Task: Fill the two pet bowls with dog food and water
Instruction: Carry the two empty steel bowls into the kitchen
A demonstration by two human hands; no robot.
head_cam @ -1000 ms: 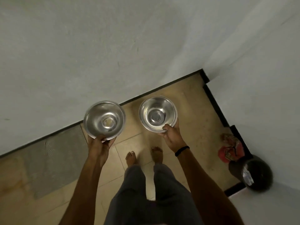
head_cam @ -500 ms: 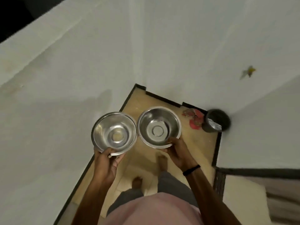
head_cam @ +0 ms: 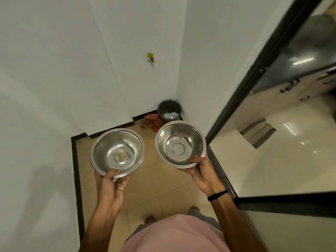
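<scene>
Two steel pet bowls are carried side by side above a tiled floor. My left hand (head_cam: 111, 186) grips the near rim of the left bowl (head_cam: 109, 148), thumb over the edge; a small brownish residue lies at its bottom. My right hand (head_cam: 201, 172) grips the near rim of the right bowl (head_cam: 189, 140), which looks dry and holds nothing. Both bowls are held level, a short gap between them. No dog food or water is in view.
White walls close in on the left and ahead. A dark bin (head_cam: 169, 110) stands in the corner with red slippers (head_cam: 151, 121) beside it. A black door frame (head_cam: 254, 73) at the right opens onto a glossy floor, a small mat (head_cam: 257, 131) and cabinets (head_cam: 298, 88).
The view has swung to the right: the corner bin now sits ahead and the doorway has come into view. The bowls have drawn slightly apart; both hands keep their hold.
</scene>
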